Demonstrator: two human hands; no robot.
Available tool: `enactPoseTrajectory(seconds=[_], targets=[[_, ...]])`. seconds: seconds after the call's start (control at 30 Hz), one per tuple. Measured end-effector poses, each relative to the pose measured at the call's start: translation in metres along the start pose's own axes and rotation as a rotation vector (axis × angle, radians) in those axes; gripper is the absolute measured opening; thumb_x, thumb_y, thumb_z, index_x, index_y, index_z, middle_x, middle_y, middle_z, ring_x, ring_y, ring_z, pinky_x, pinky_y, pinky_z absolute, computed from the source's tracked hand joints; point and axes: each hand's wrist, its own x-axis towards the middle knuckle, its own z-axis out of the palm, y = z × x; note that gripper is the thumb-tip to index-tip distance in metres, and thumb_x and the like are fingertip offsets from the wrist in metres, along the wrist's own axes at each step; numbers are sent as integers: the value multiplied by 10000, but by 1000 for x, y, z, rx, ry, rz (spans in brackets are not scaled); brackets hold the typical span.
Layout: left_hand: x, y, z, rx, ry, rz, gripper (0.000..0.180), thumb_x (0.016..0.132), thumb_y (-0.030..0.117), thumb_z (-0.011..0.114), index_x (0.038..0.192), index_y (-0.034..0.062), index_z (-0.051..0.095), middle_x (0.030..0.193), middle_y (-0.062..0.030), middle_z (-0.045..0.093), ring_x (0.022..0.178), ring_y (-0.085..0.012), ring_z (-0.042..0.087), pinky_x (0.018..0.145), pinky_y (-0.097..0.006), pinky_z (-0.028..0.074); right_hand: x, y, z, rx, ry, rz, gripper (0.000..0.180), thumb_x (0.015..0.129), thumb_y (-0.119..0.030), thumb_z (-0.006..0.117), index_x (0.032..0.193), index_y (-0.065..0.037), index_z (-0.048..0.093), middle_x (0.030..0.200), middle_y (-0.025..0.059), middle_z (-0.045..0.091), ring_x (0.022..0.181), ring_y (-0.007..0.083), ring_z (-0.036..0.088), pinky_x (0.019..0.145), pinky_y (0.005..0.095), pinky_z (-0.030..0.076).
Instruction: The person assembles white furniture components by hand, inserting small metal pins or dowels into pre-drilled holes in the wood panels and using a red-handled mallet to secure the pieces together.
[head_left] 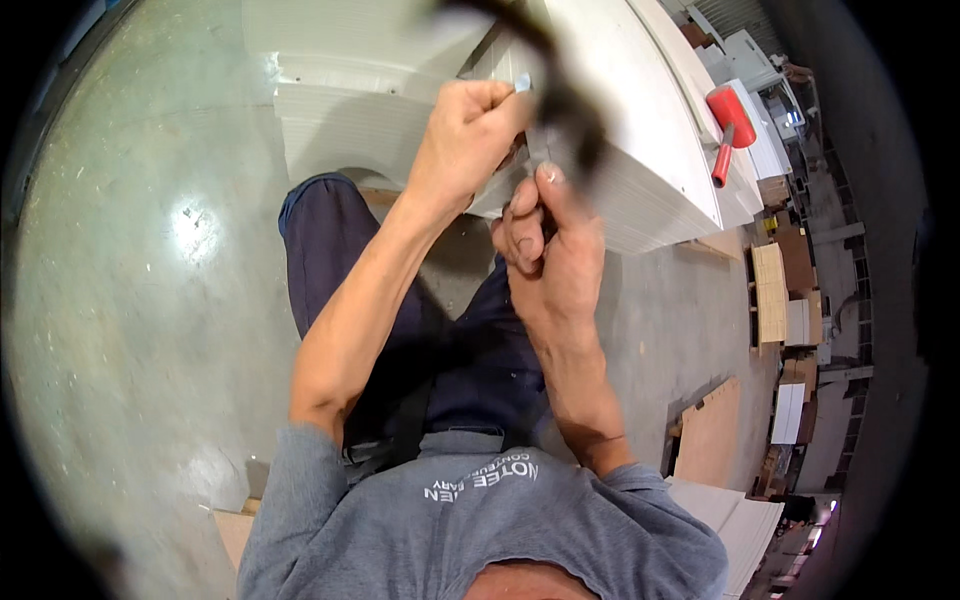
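My left hand (462, 145) is closed in a fist beside the near corner of the stacked white panels (655, 190). A small pale blue tip (524, 82) shows by its thumb; the rest of what it grips is hidden. Close by, my right hand (560, 250) has its fingers curled and the thumb and forefinger brought together. Between the two hands is a thin greyish strip (540, 148), which seems to run to the right fingertips. What the right hand pinches is too small to name. A dark blurred shape (575, 125) partly covers the space just above it.
A red mallet (731, 118) lies on the right edge of the stack. Another pile of white panels (340, 120) stands at the far left of my hands. On the concrete floor (190, 330) at right lies a brown board (708, 430); boxes and pallets line the far right.
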Motion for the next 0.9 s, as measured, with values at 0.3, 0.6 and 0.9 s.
enactPoseTrajectory(seconds=[0.3,0.6,0.9], targets=[[-33,-38,-8,-4,200,43,344,916,140,637,601,72,517,556,49,459,499,-39,384,451,-230,294,0,29,-28,-55,-22,69,364,971,-258,546,695,-22,573,463,20,433,389,116,358,421,258,299],[-22,-21,23,286,322,435,384,939,137,616,594,50,470,543,56,461,490,-30,390,432,-226,294,7,-5,-26,14,-44,15,363,988,-249,522,686,-54,571,446,-12,394,372,96,296,429,259,296],[-19,-9,29,211,315,434,373,942,114,609,608,44,458,554,57,444,520,-20,365,448,-226,273,14,-18,-27,23,-124,11,342,972,-219,526,686,-35,565,454,10,417,380,102,305,432,268,304]])
